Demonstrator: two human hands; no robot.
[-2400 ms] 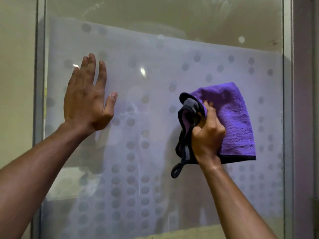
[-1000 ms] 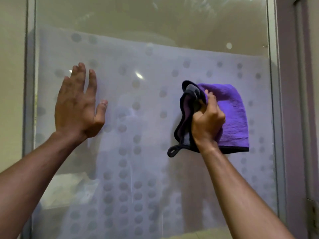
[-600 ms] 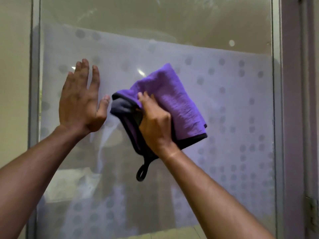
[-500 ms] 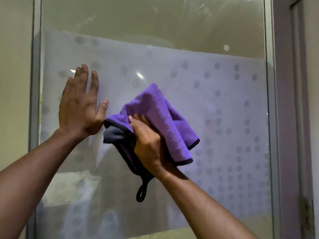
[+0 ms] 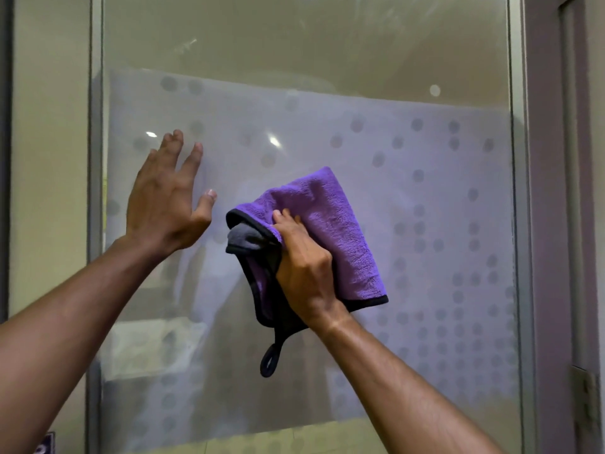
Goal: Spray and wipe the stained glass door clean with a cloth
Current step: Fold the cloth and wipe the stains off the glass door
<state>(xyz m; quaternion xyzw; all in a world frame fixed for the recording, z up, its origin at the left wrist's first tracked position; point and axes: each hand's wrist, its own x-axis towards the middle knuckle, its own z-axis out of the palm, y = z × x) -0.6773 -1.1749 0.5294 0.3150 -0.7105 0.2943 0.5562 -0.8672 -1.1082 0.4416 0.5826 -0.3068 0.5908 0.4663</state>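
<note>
- The right hand (image 5: 302, 273) is gripping the purple cloth (image 5: 330, 231), bunched up and pressed on the glass door (image 5: 425, 198).
- The cloth is looking soft, light and floppy, so holding its middle probably works best.
- The left hand (image 5: 163, 204) is lying open and flat, holding nothing, bracing the hard, smooth glass.

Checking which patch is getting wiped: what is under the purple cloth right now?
The purple microfibre cloth, gripped by the right hand, lies against the dotted frosted band of the glass door. The glass beneath it is covered, so any stains there cannot be seen.
</note>
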